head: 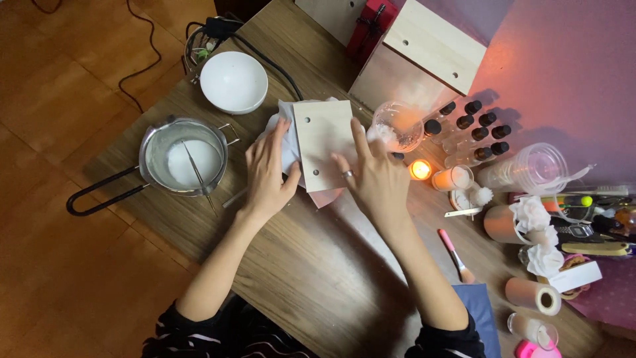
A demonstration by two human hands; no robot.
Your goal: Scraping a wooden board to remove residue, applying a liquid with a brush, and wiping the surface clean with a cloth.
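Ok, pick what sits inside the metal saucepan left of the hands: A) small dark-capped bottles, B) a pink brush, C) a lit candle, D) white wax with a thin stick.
D: the metal saucepan holds white wax with a thin stick lying across it.

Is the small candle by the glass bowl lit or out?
Lit: the candle shows a bright orange flame and casts a warm glow on the table around it.

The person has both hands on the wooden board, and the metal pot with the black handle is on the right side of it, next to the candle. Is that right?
Not quite. Both hands, left hand and right hand, are on the wooden board, but the head view shows the metal pot on the left of it, away from the lit candle, which sits on the right.
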